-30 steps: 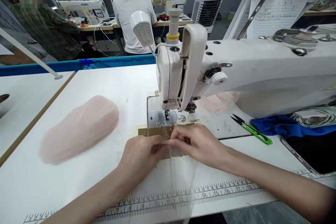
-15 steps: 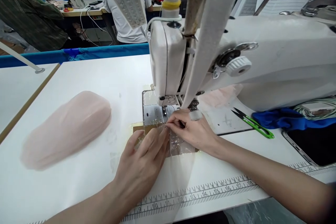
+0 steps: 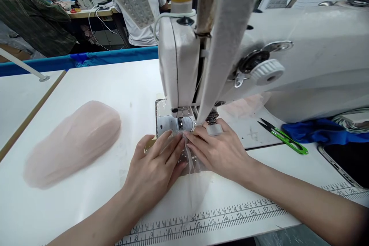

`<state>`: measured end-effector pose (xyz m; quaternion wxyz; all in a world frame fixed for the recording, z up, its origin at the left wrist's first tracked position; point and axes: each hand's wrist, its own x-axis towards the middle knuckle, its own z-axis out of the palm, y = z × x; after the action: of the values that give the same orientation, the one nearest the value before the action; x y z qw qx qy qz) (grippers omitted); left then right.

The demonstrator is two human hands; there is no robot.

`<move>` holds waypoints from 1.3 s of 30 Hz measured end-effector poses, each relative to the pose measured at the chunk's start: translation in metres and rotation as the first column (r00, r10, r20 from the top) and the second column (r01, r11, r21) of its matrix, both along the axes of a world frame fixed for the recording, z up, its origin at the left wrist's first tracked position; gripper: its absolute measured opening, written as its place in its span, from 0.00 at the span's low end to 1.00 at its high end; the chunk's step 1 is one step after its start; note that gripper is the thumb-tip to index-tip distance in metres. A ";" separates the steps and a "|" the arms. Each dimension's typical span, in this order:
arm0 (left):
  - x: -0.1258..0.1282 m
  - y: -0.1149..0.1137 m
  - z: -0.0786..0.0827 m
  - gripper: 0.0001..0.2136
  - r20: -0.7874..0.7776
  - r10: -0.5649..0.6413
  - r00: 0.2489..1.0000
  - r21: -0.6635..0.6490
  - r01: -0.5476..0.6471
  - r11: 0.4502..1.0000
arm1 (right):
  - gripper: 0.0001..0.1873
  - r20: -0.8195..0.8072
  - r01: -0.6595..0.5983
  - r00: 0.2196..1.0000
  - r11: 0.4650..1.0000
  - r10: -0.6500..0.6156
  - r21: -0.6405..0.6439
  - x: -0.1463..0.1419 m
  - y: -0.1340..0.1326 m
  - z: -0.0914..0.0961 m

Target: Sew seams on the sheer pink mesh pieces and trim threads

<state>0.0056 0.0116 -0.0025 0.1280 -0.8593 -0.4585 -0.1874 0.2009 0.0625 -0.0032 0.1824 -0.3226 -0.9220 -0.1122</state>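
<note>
Along the near edge of the table (image 3: 86,207) runs a printed measuring tape (image 3: 219,215). Just beyond it a sheer strip (image 3: 192,190) trails back from the needle plate (image 3: 168,125). The left hand (image 3: 155,167) lies flat on the strip, fingers extended. The right hand (image 3: 223,150) presses beside it, fingertips meeting; whether it pinches I cannot tell. The strip's leading end sits at the presser foot (image 3: 181,113) of the sewing machine (image 3: 311,61), and most of its length appears unfed. A pink fabric pile (image 3: 72,142) rests to the left and green snips (image 3: 285,137) to the right. Other people (image 3: 138,11) work beyond the far edge.
</note>
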 end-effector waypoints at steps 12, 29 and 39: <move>0.005 0.000 0.000 0.17 -0.026 0.048 0.999 -0.019 -0.048 0.999 | 0.13 0.003 0.012 1.000 1.000 -0.012 -0.027 0.001 0.008 -0.001; 0.006 0.002 0.002 0.17 -0.033 0.056 0.998 -0.019 -0.057 0.998 | 0.15 0.045 0.029 0.999 1.000 -0.029 -0.002 -0.001 0.007 0.000; 0.006 0.003 0.002 0.17 -0.024 0.061 0.998 -0.040 -0.062 0.997 | 0.15 0.005 0.018 1.000 1.000 -0.018 -0.014 0.000 0.011 -0.001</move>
<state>0.0116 0.0143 -0.0002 0.1215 -0.8493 -0.4867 -0.1645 0.2013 0.0732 -0.0039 0.1769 -0.3321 -0.9202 -0.1082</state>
